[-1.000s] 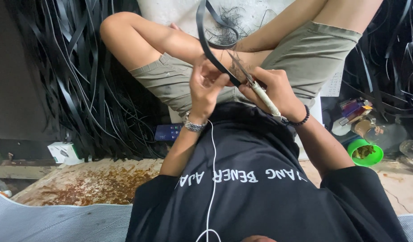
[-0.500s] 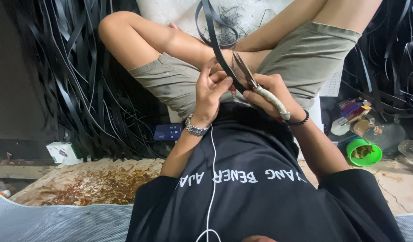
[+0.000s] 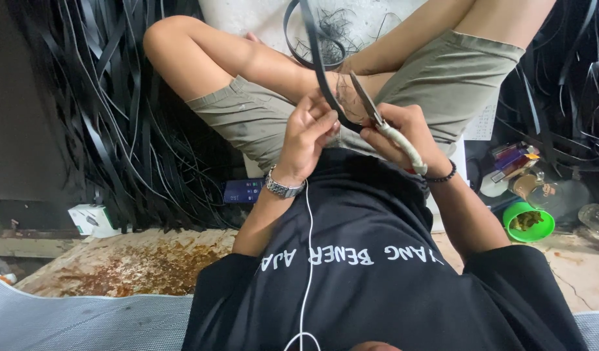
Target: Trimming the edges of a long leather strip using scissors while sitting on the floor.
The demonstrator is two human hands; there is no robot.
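The left hand pinches a black strap; the right hand grips open scissors. Blades sit close to fingers, so a slip could nick them.

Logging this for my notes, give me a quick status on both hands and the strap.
Left hand pinches black strap. Right hand grips scissors, blades at the strap. Nothing blocking; loose black strips piled alongside.

Left hand fingers pinched, right hand fingers curled shut
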